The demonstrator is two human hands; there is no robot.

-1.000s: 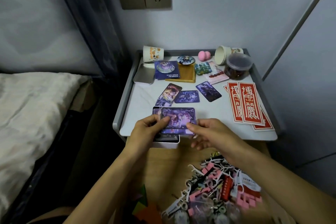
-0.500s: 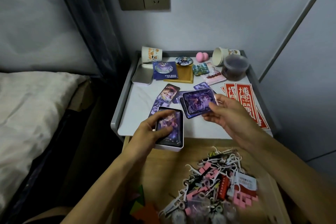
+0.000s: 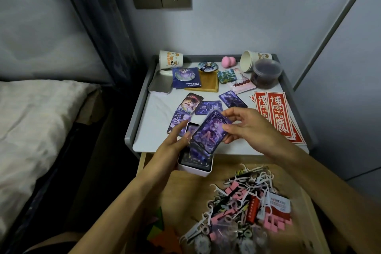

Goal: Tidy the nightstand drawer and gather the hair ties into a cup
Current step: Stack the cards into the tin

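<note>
1. The right hand (image 3: pixel 247 128) pinches a purple card (image 3: pixel 210 134) in its fingers, over the white tin (image 3: pixel 194 166).
2. The left hand (image 3: pixel 175 140) rests at the tin's left edge, fingers fairly straight.
3. The open drawer (image 3: pixel 185 187) holds a clutter pile (image 3: pixel 237 210) (hair ties too blurred to pick out); a paper cup (image 3: pixel 170 62) sits at the surface's (image 3: pixel 156 121) back left corner.
</note>
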